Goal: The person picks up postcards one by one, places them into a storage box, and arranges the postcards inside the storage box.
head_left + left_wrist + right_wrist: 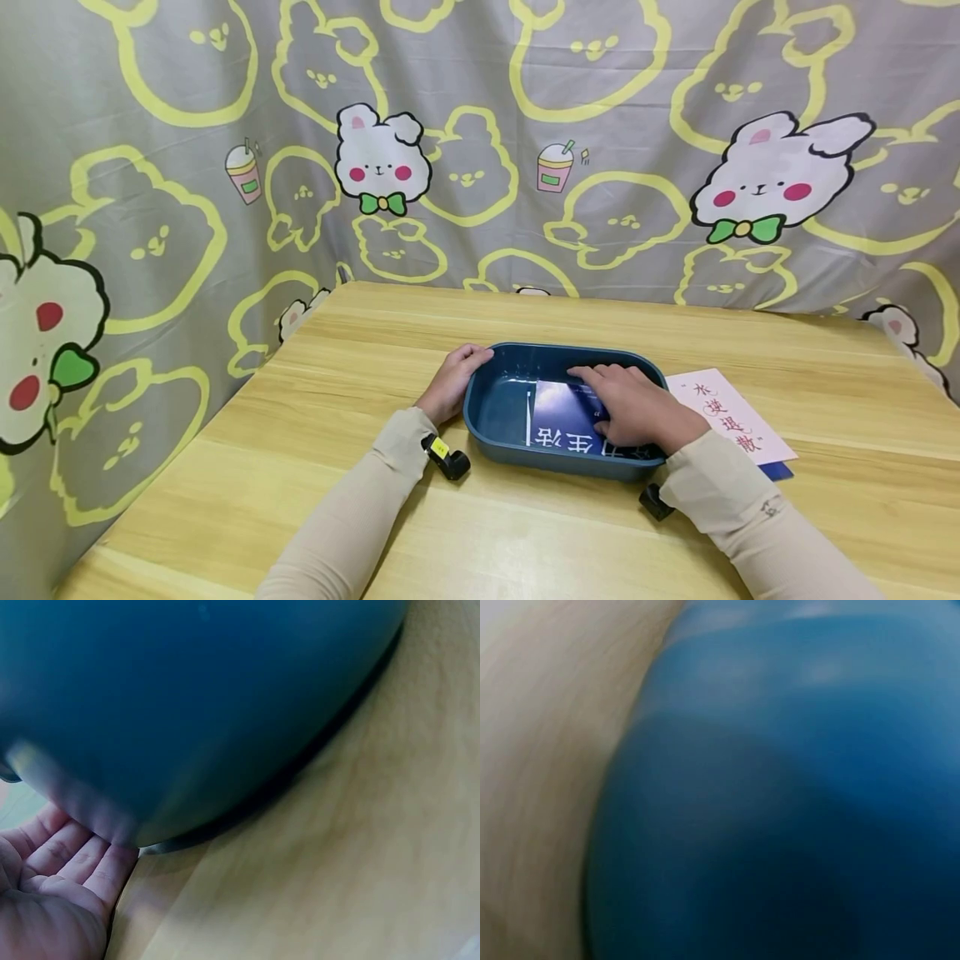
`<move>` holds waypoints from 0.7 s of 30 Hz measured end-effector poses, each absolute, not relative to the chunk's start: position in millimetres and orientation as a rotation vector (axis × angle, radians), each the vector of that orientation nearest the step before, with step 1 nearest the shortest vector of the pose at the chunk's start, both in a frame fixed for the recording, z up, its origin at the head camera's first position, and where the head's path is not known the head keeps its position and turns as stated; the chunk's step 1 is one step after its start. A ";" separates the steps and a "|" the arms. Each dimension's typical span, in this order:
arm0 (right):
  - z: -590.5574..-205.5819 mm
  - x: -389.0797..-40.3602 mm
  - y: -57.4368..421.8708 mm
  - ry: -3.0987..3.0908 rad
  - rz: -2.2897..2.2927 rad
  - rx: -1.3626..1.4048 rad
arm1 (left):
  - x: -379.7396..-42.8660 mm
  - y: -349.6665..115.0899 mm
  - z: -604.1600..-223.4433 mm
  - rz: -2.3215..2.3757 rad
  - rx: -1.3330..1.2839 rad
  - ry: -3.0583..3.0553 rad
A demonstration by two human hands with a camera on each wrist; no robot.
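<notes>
Tray (pixel 555 461), at the left fingers (pixel 477 357): dark blue plastic by its look — smooth, softly glossy. Blue card (pixel 557 406), below the right fingers (pixel 611 379): smooth, shiny face. Pink card (pixel 738 421), to the right of the right fingers: paper-like, matt. Surface (pixel 525 533), beneath all the fingers: wood-grained, light sheen. Curtain (pixel 480 75), beyond the fingers: printed cloth — matt, softly creased.
</notes>
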State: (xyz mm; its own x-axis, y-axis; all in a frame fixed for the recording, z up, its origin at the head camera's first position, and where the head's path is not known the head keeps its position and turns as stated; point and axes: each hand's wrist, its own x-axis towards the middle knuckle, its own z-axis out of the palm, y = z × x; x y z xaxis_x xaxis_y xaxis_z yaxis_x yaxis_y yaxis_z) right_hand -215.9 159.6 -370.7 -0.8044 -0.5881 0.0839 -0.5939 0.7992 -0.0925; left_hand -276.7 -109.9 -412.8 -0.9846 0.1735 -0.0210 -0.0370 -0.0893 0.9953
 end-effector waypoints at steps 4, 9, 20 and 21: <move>-371.7 -215.8 160.6 -2.923 0.175 0.966 | -276.5 -109.2 -413.4 2.206 0.149 2.023; -369.9 -219.2 165.7 -2.813 0.542 0.920 | -276.2 -108.9 -412.9 2.197 0.156 2.040; -344.4 -221.2 228.7 -2.640 0.864 0.140 | -278.5 -109.2 -410.7 2.189 0.165 2.041; -343.3 -220.8 237.9 -2.731 0.829 0.079 | -279.0 -109.4 -410.9 2.186 0.162 2.043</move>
State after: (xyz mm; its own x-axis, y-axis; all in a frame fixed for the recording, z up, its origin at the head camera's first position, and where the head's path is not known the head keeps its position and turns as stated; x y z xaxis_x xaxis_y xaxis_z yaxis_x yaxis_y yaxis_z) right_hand -220.8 237.9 -343.3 -0.9577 0.0305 0.2862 -0.1338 0.8332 -0.5365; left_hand -279.0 -109.4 -410.9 -0.9838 0.1783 -0.0199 -0.0319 -0.0646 0.9974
